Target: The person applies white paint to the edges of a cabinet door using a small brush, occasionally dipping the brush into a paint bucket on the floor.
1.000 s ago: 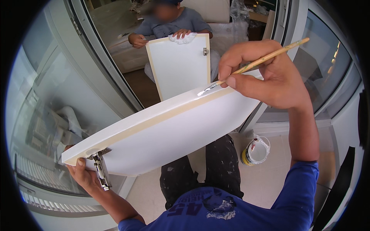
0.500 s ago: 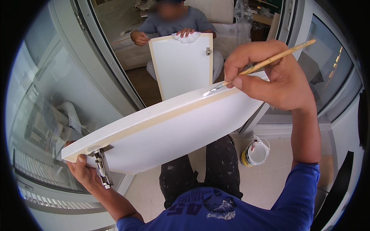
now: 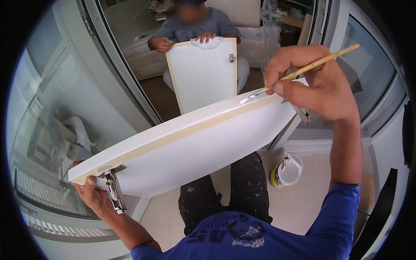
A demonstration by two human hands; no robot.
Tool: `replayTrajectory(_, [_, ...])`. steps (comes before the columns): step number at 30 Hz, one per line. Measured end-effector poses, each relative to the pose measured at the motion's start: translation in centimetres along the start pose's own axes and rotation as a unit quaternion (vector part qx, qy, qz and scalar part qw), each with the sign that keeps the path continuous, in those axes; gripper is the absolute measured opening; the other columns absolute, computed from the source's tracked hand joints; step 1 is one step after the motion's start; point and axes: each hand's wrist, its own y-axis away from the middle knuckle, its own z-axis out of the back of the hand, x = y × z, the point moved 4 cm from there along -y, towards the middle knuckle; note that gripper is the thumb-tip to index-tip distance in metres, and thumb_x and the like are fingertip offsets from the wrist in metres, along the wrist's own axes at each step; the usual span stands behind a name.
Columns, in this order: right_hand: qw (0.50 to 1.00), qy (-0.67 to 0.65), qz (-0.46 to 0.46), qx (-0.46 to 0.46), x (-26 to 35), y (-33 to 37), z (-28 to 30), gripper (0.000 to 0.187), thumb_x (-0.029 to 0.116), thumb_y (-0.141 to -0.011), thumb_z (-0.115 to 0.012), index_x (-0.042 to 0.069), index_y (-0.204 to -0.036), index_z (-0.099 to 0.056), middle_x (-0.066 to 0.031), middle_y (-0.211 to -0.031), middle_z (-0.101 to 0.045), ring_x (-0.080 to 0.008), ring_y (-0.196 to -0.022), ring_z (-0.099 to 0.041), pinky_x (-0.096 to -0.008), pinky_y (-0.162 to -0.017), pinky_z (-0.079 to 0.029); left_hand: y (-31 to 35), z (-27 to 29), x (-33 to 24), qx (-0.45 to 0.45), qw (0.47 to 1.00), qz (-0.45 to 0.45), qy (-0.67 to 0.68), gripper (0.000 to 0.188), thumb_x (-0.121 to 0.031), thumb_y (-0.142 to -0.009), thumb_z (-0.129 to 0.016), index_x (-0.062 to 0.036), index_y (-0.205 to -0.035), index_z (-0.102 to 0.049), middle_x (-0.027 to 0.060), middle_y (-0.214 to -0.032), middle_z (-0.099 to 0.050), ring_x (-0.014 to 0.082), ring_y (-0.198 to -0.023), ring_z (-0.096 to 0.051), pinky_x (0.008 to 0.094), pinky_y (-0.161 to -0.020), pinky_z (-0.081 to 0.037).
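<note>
A white cabinet door (image 3: pixel 195 151) spans the space before me, tilted up to the right, with beige masking tape (image 3: pixel 186 132) along its face beside the upper edge. My left hand (image 3: pixel 90 193) grips its lower left corner, thumb in front next to a metal hinge (image 3: pixel 113 190). Pinched in my right hand (image 3: pixel 310 82) is a thin wooden paintbrush (image 3: pixel 318 63). Its bristles, loaded with white paint, touch the door's upper edge right of the middle. A second hinge (image 3: pixel 304 114) shows below my right hand. The door's far side is hidden.
A paint bucket (image 3: pixel 288 171) stands on the tiled floor (image 3: pixel 303 203) right of my legs. Across from me, a seated person (image 3: pixel 195 24) holds another taped white door (image 3: pixel 203 73) and a white cloth (image 3: pixel 207 43). Glass door panels (image 3: pixel 56 112) flank me.
My right hand and the paintbrush have moved a little right along the door's upper edge. The second hinge has come into view. The other person's door has shifted slightly left.
</note>
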Motion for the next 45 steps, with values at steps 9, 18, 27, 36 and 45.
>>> replayTrajectory(9, [0.999, 0.040, -0.012, 0.030, -0.5, 0.1, -0.1, 0.008, 0.003, -0.078, -0.064, 0.001, -0.084, -0.067, -0.0059, -0.079, -0.066, -0.0144, -0.074, -0.062, -0.0294, -0.069, -0.047, 0.3, -0.1, -0.4, 0.005, 1.000, -0.012, -0.002, 0.081, -0.029, -0.063, -0.092, 0.0050, -0.123, -0.049, 0.0117, -0.107, -0.057, 0.0225, -0.102, -0.057, 0.0335, -0.095, -0.044])
replayTrajectory(18, [0.999, 0.019, 0.028, 0.019, -0.5, -0.3, -0.7, 0.010, 0.003, -0.075, -0.063, 0.001, -0.084, -0.067, -0.0056, -0.079, -0.065, -0.0141, -0.073, -0.061, -0.0286, -0.069, -0.047, 0.0, 0.3, 0.0, 0.009, 1.000, 0.000, -0.007, 0.080, -0.029, -0.064, -0.091, 0.0046, -0.123, -0.050, 0.0118, -0.107, -0.057, 0.0223, -0.103, -0.057, 0.0333, -0.095, -0.044])
replayTrajectory(27, [0.998, 0.037, 0.027, 0.038, 0.1, -0.3, -0.2, 0.010, 0.004, -0.077, -0.065, 0.001, -0.085, -0.069, -0.0075, -0.082, -0.069, -0.0162, -0.075, -0.064, -0.0302, -0.069, -0.049, -0.1, 0.4, 0.0, 0.022, 1.000, 0.005, 0.001, 0.081, -0.028, -0.064, -0.091, 0.0048, -0.125, -0.049, 0.0124, -0.109, -0.057, 0.0228, -0.103, -0.057, 0.0340, -0.096, -0.044])
replayTrajectory(36, [0.996, 0.007, 0.078, 0.050, 1.2, -1.7, -2.0, 0.011, 0.003, -0.075, -0.066, 0.002, -0.084, -0.071, -0.0089, -0.081, -0.070, -0.0201, -0.074, -0.067, -0.0314, -0.068, -0.050, 0.1, 0.5, -0.1, 0.005, 1.000, -0.011, -0.006, 0.079, -0.027, -0.065, -0.090, 0.0046, -0.125, -0.050, 0.0128, -0.111, -0.057, 0.0236, -0.105, -0.057, 0.0352, -0.097, -0.044])
replayTrajectory(45, [0.999, 0.042, 0.017, 0.017, -0.2, 0.6, 0.0, 0.013, 0.000, -0.073, -0.063, 0.000, -0.084, -0.069, -0.0098, -0.081, -0.070, -0.0207, -0.076, -0.067, -0.0325, -0.070, -0.051, 0.1, -0.4, -0.4, 0.008, 1.000, -0.007, -0.005, 0.078, -0.027, -0.065, -0.091, 0.0043, -0.123, -0.050, 0.0118, -0.107, -0.057, 0.0229, -0.101, -0.058, 0.0334, -0.095, -0.045])
